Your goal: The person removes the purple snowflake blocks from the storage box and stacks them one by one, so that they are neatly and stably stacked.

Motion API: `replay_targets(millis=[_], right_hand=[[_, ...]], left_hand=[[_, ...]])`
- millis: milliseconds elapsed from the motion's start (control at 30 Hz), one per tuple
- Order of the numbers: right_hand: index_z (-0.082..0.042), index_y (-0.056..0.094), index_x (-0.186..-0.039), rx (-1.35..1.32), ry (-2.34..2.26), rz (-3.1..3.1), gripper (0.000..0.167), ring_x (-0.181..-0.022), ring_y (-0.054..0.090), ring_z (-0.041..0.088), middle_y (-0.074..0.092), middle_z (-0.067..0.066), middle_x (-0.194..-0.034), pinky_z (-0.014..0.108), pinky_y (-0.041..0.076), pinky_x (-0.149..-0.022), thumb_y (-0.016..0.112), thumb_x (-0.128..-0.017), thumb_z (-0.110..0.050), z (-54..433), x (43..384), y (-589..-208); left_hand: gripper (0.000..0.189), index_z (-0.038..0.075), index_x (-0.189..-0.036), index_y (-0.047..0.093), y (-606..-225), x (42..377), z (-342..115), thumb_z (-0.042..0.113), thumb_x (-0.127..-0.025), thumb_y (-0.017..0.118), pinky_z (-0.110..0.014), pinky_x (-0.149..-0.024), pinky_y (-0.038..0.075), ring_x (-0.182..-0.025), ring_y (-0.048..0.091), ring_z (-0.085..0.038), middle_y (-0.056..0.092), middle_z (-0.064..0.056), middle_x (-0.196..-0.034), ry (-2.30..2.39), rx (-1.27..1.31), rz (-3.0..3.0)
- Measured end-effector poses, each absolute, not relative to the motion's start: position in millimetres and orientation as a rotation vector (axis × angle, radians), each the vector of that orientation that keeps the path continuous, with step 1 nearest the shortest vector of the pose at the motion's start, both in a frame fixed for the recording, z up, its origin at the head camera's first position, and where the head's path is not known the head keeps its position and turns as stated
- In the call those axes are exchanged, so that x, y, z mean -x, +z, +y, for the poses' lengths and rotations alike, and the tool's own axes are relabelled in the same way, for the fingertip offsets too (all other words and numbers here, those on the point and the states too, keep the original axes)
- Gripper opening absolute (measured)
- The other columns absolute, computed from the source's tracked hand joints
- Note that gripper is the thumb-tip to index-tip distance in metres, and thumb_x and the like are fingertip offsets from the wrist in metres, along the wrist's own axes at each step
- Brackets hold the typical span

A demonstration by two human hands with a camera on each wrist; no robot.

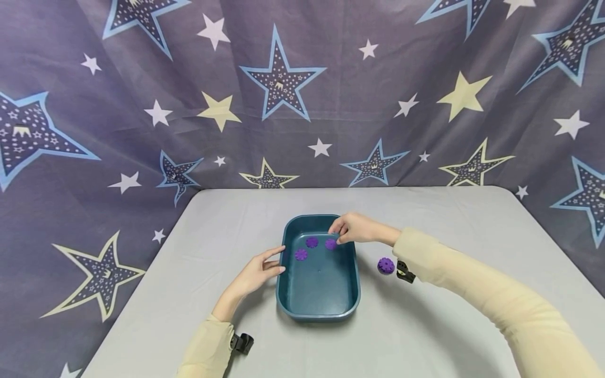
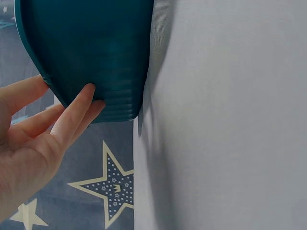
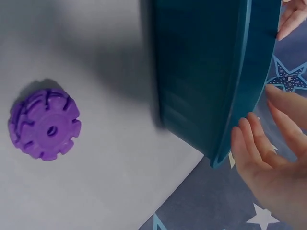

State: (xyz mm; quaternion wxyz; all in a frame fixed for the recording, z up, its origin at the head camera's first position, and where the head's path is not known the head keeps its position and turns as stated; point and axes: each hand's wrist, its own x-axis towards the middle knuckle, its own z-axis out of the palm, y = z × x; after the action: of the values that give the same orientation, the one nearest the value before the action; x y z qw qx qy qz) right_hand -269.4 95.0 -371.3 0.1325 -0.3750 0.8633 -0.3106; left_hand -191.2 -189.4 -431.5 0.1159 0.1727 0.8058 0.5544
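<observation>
A deep teal plastic bin (image 1: 319,318) stands on the table. On its floor near the far end lie three purple notched discs: one disc (image 1: 301,254) at the left, another disc (image 1: 312,242) in the middle, and a disc (image 1: 330,244) at the right. My left hand (image 1: 257,272) touches the bin's left rim and outer wall with extended fingers (image 2: 79,108). My right hand (image 1: 356,228) is over the far right rim, its fingertips beside the rightmost disc. In the right wrist view its fingers are loosely bent, with nothing visible between them.
Right of the bin, below the right forearm, a small stack of purple notched discs (image 3: 50,127) sits on the pale grey tablecloth (image 1: 472,252). A star-patterned curtain (image 1: 302,136) hangs behind the table and along its sides.
</observation>
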Motion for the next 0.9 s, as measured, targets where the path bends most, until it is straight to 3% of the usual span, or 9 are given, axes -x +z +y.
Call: replay_targets(millis=[467,900], right_hand=[[0.005,0.063,-0.1,1.121,-0.769,2.456,0.026,-0.088,0.059,0.029,0.062,0.019,-0.098,0.03,0.05,-0.075,0.064,-0.075,0.003,78.1,279.1,-383.4],[0.003,0.064,-0.099,1.139,-0.592,2.52,0.027,-0.089,0.057,0.024,0.063,0.013,-0.097,0.03,0.047,-0.079,0.066,-0.073,0.004,71.6,283.8,-391.5]], left_hand=[[0.053,-0.003,-0.133,0.034,-432.0,192.4,-189.8,0.007,-0.086,0.056,-0.04,-0.092,0.04,-0.114,0.045,-0.036,0.029,-0.025,-0.137,1.627,-0.503,2.355],[0.054,-0.002,-0.134,0.034,-431.4,190.6,-189.6,0.008,-0.086,0.056,-0.041,-0.093,0.039,-0.115,0.044,-0.036,0.029,-0.025,-0.138,1.623,-0.493,2.357]])
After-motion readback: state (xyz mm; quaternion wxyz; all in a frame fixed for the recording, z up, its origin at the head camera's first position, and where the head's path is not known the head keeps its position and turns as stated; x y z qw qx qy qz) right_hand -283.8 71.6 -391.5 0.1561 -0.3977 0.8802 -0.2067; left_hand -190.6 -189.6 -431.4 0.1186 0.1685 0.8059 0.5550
